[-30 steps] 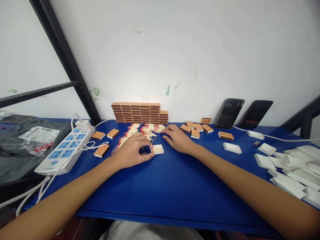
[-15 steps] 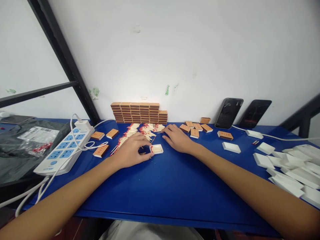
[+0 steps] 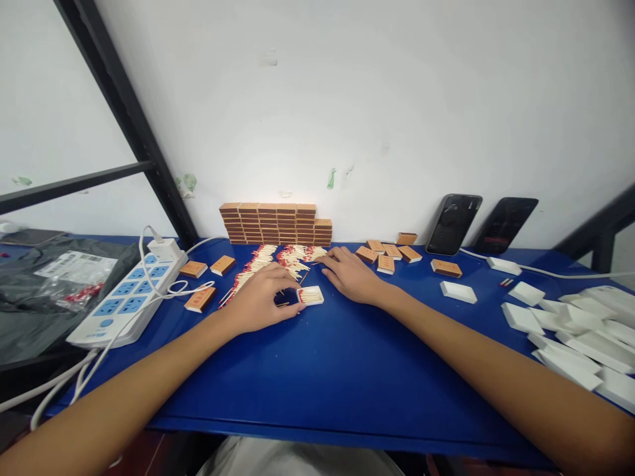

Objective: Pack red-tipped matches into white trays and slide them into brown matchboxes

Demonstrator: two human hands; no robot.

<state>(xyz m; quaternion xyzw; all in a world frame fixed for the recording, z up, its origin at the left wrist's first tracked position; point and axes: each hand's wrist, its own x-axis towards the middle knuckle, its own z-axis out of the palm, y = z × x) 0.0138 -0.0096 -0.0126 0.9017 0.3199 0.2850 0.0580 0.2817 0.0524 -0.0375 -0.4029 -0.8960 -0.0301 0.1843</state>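
My left hand (image 3: 262, 297) grips the left end of a small white matchbox tray (image 3: 311, 295) between thumb and fingers. Several matches lie in the tray, red heads toward the left. Behind and beside that hand, loose red-headed matches (image 3: 258, 259) are spread in a band, and another heap (image 3: 296, 256) lies further right. My right hand (image 3: 351, 274) rests low over the table with its fingers apart, fingertips at the right edge of a small group of matches (image 3: 315, 253). Whether a fingertip touches a match is hard to see.
A wall of stacked matchboxes (image 3: 272, 225) stands at the back. Loose matchboxes (image 3: 385, 263) lie right and left. White empty trays (image 3: 570, 324) pile up at far right, near two phones (image 3: 454, 225). A white power strip (image 3: 129, 297) with cables lies left on the blue table (image 3: 317, 377).
My right hand has shifted very slightly left, its fingertips closer to the matches. My left hand and the tray have stayed in place.
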